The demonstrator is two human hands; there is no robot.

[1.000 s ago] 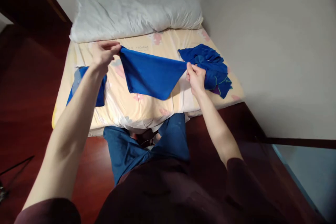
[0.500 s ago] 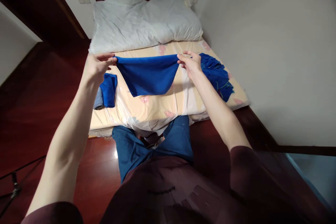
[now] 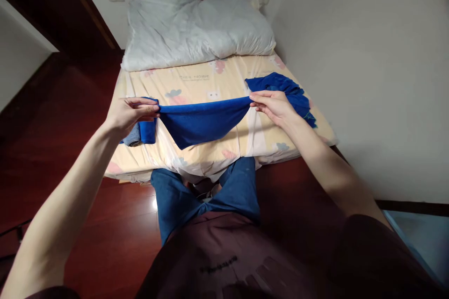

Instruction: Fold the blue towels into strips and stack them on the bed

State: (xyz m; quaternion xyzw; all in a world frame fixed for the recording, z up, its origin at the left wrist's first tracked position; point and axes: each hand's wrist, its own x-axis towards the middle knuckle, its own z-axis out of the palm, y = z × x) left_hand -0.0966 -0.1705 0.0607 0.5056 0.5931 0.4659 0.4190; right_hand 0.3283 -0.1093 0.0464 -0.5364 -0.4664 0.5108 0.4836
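We hold a blue cloth [image 3: 203, 124] stretched between our two hands, over the near half of the bed [image 3: 150, 86]. It is a plain, deep blue; its upper edge runs almost straight, dipping slightly, and the rest hangs in a slack panel that narrows to a corner at the near left. We cannot tell whether that corner touches the sheet. Our left hand [image 3: 128, 111] pinches one upper corner, and our right hand [image 3: 273, 106] pinches the other, fingertips closed on the fabric. On the bed's left we see a grey roll [image 3: 132, 135] beside a blue bundle [image 3: 148, 133]; on its right lies a crumpled blue heap [image 3: 298, 98], partly behind our right hand.
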